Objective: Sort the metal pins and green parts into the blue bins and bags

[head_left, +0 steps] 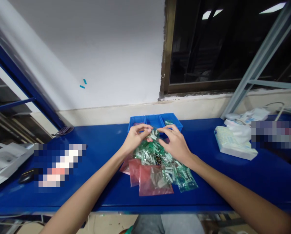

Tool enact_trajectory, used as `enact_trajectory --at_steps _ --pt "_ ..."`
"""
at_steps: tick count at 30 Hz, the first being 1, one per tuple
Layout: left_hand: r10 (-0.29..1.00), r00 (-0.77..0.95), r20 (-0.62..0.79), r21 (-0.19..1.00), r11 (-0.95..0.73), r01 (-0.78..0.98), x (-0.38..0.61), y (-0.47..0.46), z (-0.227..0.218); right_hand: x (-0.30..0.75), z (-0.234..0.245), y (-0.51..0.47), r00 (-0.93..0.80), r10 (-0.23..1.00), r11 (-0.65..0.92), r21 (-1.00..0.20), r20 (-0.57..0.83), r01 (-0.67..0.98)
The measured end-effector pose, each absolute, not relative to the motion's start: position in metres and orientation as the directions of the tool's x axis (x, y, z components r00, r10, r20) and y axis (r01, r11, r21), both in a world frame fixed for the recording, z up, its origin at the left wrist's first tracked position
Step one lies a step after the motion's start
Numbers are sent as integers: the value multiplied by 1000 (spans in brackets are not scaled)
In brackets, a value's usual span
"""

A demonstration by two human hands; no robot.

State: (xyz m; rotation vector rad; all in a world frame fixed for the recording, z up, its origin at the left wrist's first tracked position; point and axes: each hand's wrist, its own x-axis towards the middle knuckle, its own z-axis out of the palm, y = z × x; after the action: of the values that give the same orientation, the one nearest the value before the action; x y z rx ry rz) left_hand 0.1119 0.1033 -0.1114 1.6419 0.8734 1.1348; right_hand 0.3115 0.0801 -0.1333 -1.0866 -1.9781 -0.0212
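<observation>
Bag [154, 134], small and clear with pale strips inside, sits up between my two hands, just above the near side of the tray [154, 121] as I look at it and over the back of the pile [147, 156]. My left hand [135, 138] has it pinched at the left edge, thumb and forefinger closed on the film. My right hand [176, 144] curves in from the other side with its forefinger at the right edge and its thumb lower and apart; whether those fingers grip or only steady the film, I cannot tell.

To do this well, I'd say, I should let the left pinch carry the weight and use the right lightly, working at the edge rather than squeezing the middle, where the strips could bend or poke through. Thin film like this probably slips and creases, so a flat, even pull beats a tug. Staying low over the pile seems wise: anything dropped lands among the green bags, though it could be hard to pick out there. My wrists should clear the red bags [155, 185] lying at the near edge of the pile, on the blue table [106, 143].
</observation>
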Motion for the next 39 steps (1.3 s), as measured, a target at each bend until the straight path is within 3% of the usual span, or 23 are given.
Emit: enact_trajectory --at_steps 6,10,13,17,19,21,24,31,34,39 --pt "870 372 324 934 -357 21 118 90 -102 314 -125 81 -283 578 712 -303 765 634" --pt "799 391 457 852 -520 66 117 86 -109 312 -125 82 -264 571 718 -317 777 620" --pt "662 408 628 617 -744 256 115 87 -118 312 -128 85 -213 636 671 -394 742 628" --pt "400 604 689 68 -865 496 114 88 -123 314 -138 94 -134 811 554 -674 570 489" --pt "355 648 674 -65 -845 531 115 89 -123 313 -140 96 -146 865 501 -804 480 320" --pt "339 644 686 -114 -824 555 117 89 -123 312 -138 96 -197 886 453 -875 420 172" --pt "353 621 700 -114 -803 584 117 90 -125 310 -133 93 -251 887 419 -904 387 89" --pt "362 580 730 -39 -825 564 112 92 -125 313 -128 90 -266 867 459 -883 421 96" --pt "406 494 769 110 -845 523 112 93 -125 315 -125 90 -191 867 473 -881 461 22" --pt "610 340 716 449 -775 445 116 92 -127 316 -122 90 -166 881 449 -894 444 -7"
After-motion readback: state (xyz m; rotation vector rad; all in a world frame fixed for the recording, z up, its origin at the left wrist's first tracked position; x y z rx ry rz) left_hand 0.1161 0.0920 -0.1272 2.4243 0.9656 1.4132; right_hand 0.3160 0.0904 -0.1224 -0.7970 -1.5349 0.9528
